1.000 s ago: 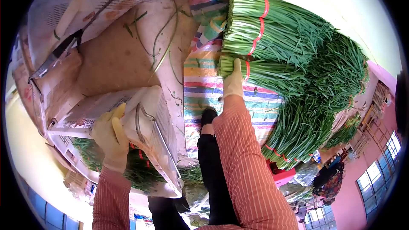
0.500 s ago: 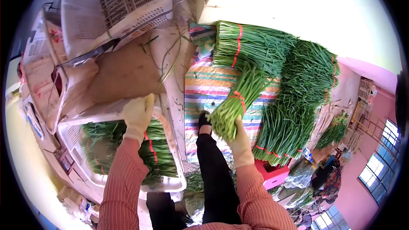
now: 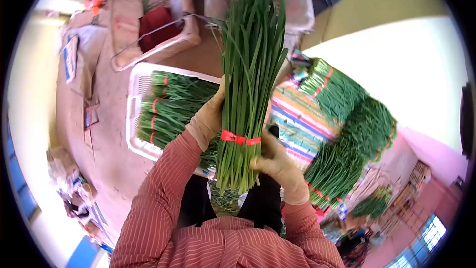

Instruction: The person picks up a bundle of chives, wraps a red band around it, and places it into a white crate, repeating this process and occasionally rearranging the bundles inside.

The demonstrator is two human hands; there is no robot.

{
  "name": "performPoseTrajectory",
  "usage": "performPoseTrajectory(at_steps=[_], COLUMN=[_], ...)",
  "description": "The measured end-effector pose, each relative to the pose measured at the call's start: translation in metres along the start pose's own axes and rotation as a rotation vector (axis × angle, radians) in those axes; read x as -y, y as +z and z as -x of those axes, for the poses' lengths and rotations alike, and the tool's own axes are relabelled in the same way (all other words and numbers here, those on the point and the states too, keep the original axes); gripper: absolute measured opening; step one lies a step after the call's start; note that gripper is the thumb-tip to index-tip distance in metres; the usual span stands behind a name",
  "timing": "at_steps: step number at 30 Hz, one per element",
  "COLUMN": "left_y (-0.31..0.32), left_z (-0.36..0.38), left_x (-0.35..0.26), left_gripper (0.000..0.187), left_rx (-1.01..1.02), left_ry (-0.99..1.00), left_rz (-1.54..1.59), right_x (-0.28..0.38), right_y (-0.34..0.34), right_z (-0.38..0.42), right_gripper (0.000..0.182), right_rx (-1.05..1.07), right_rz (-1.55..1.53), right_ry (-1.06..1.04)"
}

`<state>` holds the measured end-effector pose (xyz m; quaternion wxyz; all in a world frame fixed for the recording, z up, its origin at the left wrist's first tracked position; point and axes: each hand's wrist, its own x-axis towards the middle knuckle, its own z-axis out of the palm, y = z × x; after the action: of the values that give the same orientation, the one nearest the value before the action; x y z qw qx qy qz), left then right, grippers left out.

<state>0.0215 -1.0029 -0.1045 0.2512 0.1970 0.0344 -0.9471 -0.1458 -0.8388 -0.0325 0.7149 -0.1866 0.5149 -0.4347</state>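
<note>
Head view shows me the striped tarp spread over the floor, with the stacked pile of tied chive bundles lying on it at the right, now well apart from both hands. Just left of it sits the white plastic crate, already holding several bundles laid flat with their red bands showing. A second ago the right hand was only reaching into that pile while the left steadied the crate; since then one bundle has come off the stack and up in front of me. That chive bundle now stands nearly upright between the crate and the pile, cut ends down near my lap, leaf tips up. My left hand, gloved, is wrapped around its left side just above the red rubber band; my right hand, also gloved, is closed around the stalks just below that band. By my reading, the bundle is fully lifted and held over the crate's near edge.
</note>
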Motion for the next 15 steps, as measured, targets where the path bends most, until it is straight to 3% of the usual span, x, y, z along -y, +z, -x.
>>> performPoseTrajectory(at_steps=[2,3,4,6,7,12,15], left_y=[0.017,0.030,0.035,0.043,0.054,0.069,0.108], left_z=[0.025,0.035,0.046,0.061,0.070,0.096,0.114], left_x=[-0.021,-0.029,-0.037,-0.052,-0.056,-0.062,-0.047], left_gripper=[0.059,0.058,0.058,0.054,0.052,0.055,0.051], left_rx=[-0.117,-0.071,-0.065,0.064,0.092,0.010,0.022], left_ry=[0.111,0.174,0.207,0.167,0.193,0.463,0.535], left_rz=[-0.148,-0.180,-0.176,-0.119,-0.100,-0.161,-0.269], right_x=[0.044,0.053,0.068,0.102,0.106,0.128,0.145], right_y=[0.033,0.046,0.068,0.123,0.134,0.151,0.129], right_z=[0.001,-0.002,-0.002,-0.005,-0.013,-0.001,0.018], right_gripper=[0.071,0.063,0.063,0.053,0.039,0.025,0.025], right_rx=[-0.321,-0.273,-0.245,-0.224,-0.141,0.048,0.053], right_rz=[0.462,0.586,0.602,1.167,1.112,1.407,1.103], right_ry=[-0.162,-0.366,-0.378,-0.550,-0.678,-0.794,-0.539])
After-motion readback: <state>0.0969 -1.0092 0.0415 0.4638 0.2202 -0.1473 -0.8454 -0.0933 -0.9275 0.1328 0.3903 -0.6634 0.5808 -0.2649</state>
